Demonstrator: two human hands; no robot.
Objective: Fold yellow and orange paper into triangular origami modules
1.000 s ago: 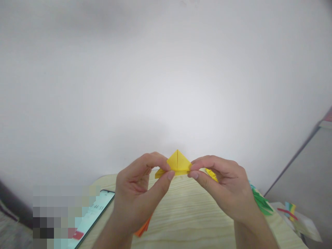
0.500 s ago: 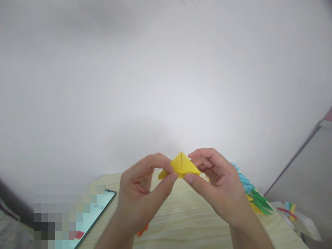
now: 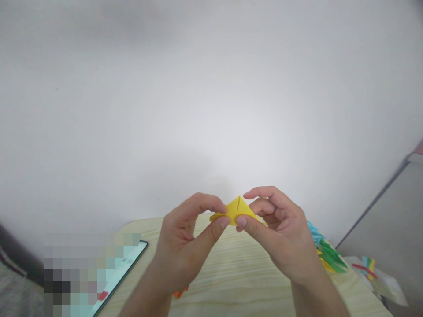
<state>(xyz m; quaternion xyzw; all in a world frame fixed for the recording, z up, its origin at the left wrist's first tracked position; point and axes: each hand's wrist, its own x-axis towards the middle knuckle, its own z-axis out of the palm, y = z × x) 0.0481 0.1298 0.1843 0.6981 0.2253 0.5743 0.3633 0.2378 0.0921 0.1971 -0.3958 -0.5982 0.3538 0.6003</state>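
Note:
A small piece of folded yellow paper, triangular with a crease down its middle, is held up over the table between both hands. My left hand pinches its left part between thumb and forefinger. On the other side, my right hand presses its thumb on the lower front of the paper, with some fingers behind it and the forefinger raised clear of the top point. The paper's right end is partly hidden by the right thumb.
A tablet or phone, partly pixelated, lies at the left of the wooden table. Orange paper shows beside my left wrist. Blue folded paper and green paper pieces lie at the right edge. A white wall stands behind.
The yellow paper and both hands have shifted slightly right. My right thumb has moved up onto the paper's front, and the lower edge now looks folded differently.

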